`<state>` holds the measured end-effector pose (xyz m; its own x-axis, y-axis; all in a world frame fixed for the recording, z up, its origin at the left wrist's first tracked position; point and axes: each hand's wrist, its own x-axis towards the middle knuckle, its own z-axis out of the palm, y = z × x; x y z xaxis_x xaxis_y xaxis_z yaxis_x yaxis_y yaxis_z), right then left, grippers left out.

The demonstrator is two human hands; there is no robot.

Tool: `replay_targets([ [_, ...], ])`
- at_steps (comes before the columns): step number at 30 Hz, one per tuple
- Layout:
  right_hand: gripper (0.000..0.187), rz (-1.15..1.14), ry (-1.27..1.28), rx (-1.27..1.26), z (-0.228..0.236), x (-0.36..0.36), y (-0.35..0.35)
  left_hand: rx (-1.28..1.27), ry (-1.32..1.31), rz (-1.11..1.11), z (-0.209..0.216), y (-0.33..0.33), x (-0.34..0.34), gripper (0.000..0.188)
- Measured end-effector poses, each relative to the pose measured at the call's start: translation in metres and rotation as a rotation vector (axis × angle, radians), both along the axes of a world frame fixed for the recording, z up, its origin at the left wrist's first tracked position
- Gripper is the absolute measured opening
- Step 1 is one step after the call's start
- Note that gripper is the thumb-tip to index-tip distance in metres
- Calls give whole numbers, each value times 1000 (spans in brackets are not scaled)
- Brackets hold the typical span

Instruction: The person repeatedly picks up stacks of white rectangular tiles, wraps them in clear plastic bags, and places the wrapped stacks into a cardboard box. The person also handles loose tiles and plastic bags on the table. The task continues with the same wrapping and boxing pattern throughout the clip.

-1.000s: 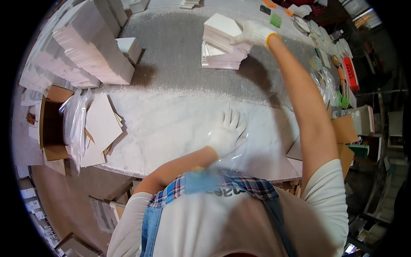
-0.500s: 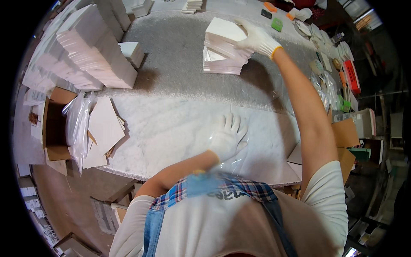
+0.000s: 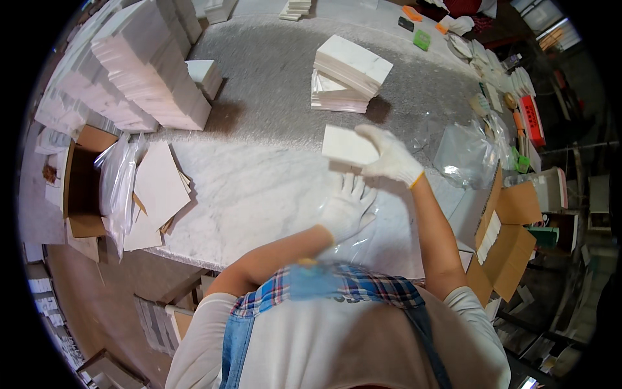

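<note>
My right hand [image 3: 392, 157], in a white knit glove with a yellow cuff, grips the right end of a white rectangular tile [image 3: 346, 144] above the near part of the table. Whether it is one thick tile or several together, I cannot tell. Just below it my left hand [image 3: 348, 211], also gloved, lies flat with fingers spread on a clear plastic bag [image 3: 355, 247] on the marble surface. Farther back stands a short stack of white tiles [image 3: 350, 68], its upper tiles turned askew over the lower ones.
Tall stacks of white tiles [image 3: 146, 65] stand at the left. An open cardboard box [image 3: 86, 185] with plastic bags and loose card sheets [image 3: 159, 188] is nearer. At right are clear bags [image 3: 463, 155], another open box [image 3: 515, 243] and a red box [image 3: 531, 120].
My right hand has come from the back stack toward me, now carrying a white tile. My left hand stays flat on the bag. More of the right-hand box and the clear bags shows.
</note>
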<state>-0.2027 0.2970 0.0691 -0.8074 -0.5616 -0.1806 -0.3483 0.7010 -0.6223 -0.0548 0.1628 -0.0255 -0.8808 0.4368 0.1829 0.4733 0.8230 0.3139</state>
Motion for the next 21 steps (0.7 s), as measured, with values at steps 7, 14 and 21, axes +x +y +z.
replay_targets([
  [7,85,113,-2,43,-38,7,7,40,99,7,-1,-4,1,55],
  [14,90,177,42,78,-52,5,10,100,106,-17,1,-5,2,44],
  [21,89,224,141,109,-55,8,12,200,85,74,6,-6,6,48],
])
